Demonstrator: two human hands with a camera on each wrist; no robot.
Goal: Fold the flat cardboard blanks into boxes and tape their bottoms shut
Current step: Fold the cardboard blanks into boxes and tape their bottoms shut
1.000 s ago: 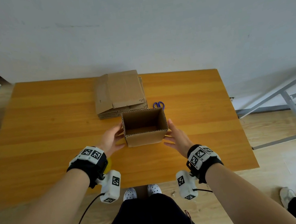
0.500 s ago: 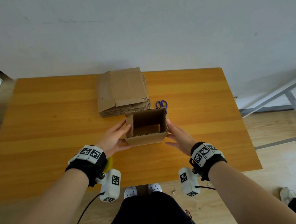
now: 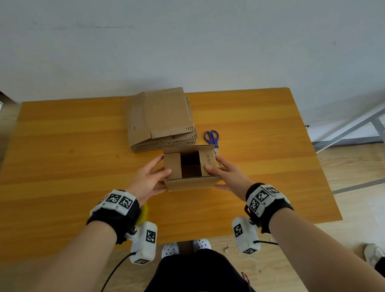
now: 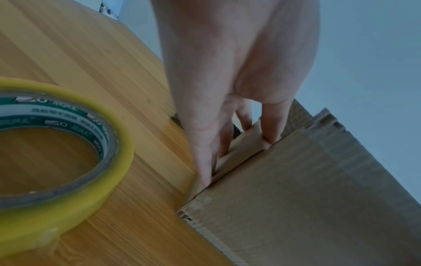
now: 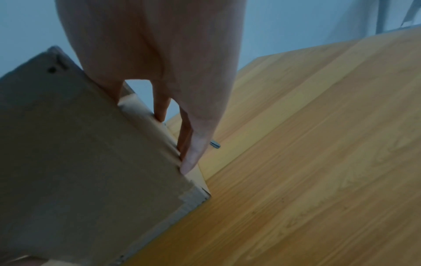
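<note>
An opened cardboard box (image 3: 191,183) stands on the wooden table (image 3: 71,169) in front of me, open side up. My left hand (image 3: 150,180) grips its left side, thumb pressing the left flap (image 3: 172,165) inward. My right hand (image 3: 227,175) grips the right side, thumb on the right flap (image 3: 208,160). Both short flaps lie folded over the opening, with a dark gap between them. The wrist views show fingers of the left hand (image 4: 227,72) and of the right hand (image 5: 170,54) laid along the edges of the box (image 4: 318,198) (image 5: 79,153). A stack of flat blanks (image 3: 160,116) lies behind.
A yellow tape roll (image 4: 56,144) lies flat on the table just under my left wrist, mostly hidden in the head view. Purple-handled scissors (image 3: 211,137) lie right of the stack, behind the box. Another person's shoes (image 3: 375,253) stand on the floor at lower right.
The box was turned between my hands, and its two side flaps, upright before, are now folded inward under my thumbs. Both hands closed in on the box.
</note>
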